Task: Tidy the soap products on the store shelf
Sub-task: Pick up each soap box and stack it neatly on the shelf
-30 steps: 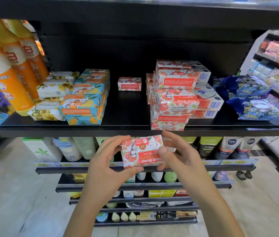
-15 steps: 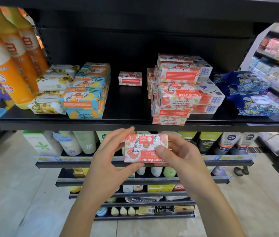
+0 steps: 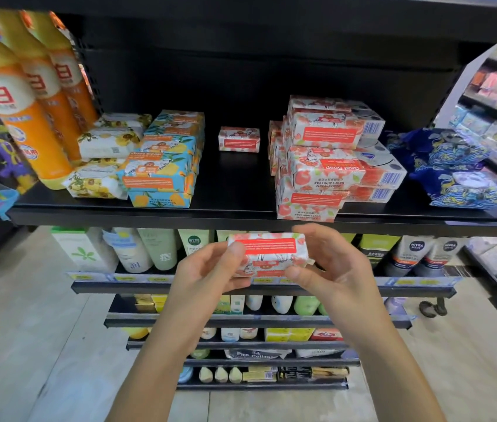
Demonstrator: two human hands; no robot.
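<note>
Below shelf edge [image 3: 149, 216], soap box [image 3: 268, 254], pinched between left hand [image 3: 210, 271], right hand [image 3: 332, 269]

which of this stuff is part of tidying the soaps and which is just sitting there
Part of the job:
red soap box, held by left hand and right hand
red soap stack
lone red box
blue-yellow soap stack
white floral soaps
shelf

Just there:
orange bottles
dark blue packets
Nivea tubes below

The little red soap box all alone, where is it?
In the head view, the lone red soap box sits at the back of the black shelf, between the blue-and-yellow boxes on the left and the red soap pile on the right.
</note>
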